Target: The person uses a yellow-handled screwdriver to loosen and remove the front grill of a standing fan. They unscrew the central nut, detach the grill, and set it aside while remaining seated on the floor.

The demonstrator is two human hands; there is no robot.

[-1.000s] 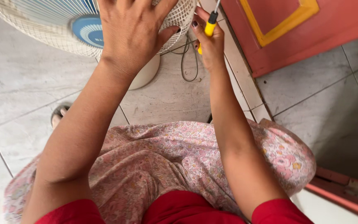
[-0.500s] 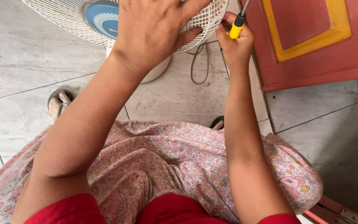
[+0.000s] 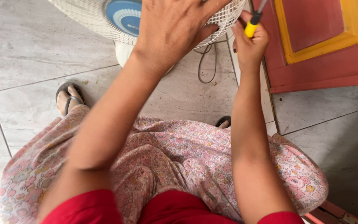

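Observation:
A white fan grille [image 3: 88, 16] with a blue round centre cap [image 3: 125, 15] lies at the top of the head view. My left hand [image 3: 175, 29] rests flat on the grille's right side, fingers spread over the wires. My right hand [image 3: 250, 41] is closed around a screwdriver [image 3: 253, 25] with a yellow and black handle, held upright just beside the grille's right rim. The screwdriver's tip is cut off by the top edge.
The fan's white base [image 3: 124, 53] and a dark cord [image 3: 207, 62] lie on the grey tiled floor. A red door with a yellow frame [image 3: 320, 45] stands at the right. My sandalled foot [image 3: 68, 98] shows at the left, above a pink floral skirt [image 3: 175, 161].
The fan, both hands and the door have shifted rightward in the view. My left hand stays on the grille and my right hand keeps the screwdriver at the rim.

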